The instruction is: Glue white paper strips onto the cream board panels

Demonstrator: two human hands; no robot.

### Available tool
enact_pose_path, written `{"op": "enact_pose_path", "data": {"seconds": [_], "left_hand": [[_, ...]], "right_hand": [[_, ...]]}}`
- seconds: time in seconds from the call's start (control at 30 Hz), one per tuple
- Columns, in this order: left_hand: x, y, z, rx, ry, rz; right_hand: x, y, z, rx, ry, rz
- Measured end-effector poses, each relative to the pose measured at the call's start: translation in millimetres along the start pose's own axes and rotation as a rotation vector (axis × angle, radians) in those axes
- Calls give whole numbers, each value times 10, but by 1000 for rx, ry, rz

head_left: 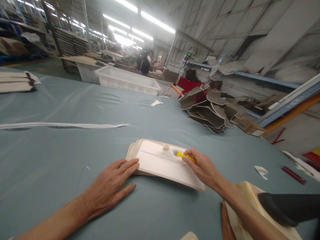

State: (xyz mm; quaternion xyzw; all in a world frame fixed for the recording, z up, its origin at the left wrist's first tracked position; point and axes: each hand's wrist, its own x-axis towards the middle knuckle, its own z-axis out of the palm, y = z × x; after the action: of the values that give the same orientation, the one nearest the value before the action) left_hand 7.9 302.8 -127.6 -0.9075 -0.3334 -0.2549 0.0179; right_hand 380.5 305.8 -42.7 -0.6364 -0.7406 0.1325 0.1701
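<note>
A stack of flat panels with rounded corners point(160, 166) lies in front of me, its top sheet white with a dark line drawn along it. My left hand point(113, 181) rests on the near left edge of the stack, fingers stretched and thumb apart on the tabletop. In my right hand point(200, 165) is a brush with a yellow handle point(180, 154), gripped between thumb and fingers. Its pale bristles point(166, 148) are over the upper part of the white sheet; whether they touch it I cannot tell.
A blue-green covering point(75, 150) spreads over the table. Dark cut pieces point(207, 111) are heaped at the back right. A white strip point(62, 125) lies at left, a white bin point(127, 80) beyond. Near my right forearm stands a yellowish container point(246, 190) beside a black cylindrical object point(287, 206).
</note>
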Motion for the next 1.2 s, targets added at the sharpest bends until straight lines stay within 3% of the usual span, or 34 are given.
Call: {"op": "enact_pose_path", "data": {"seconds": [0.23, 0.43, 0.6, 0.8, 1.03, 1.2], "left_hand": [[7, 25, -4, -2, 2, -20], [39, 52, -38, -6, -9, -16], [21, 58, -24, -21, -13, -27], [50, 83, -46, -31, -29, -30], [63, 99, -85, -40, -38, -33], [59, 105, -77, -52, -56, -48]], "right_hand": [[30, -527, 125, 331, 27, 100], [112, -814, 357, 240, -3, 114], [150, -849, 400, -58, -30, 111], [159, -898, 471, -344, -78, -4], [267, -856, 448, -360, -115, -48], [235, -689, 333, -297, 29, 13]]}}
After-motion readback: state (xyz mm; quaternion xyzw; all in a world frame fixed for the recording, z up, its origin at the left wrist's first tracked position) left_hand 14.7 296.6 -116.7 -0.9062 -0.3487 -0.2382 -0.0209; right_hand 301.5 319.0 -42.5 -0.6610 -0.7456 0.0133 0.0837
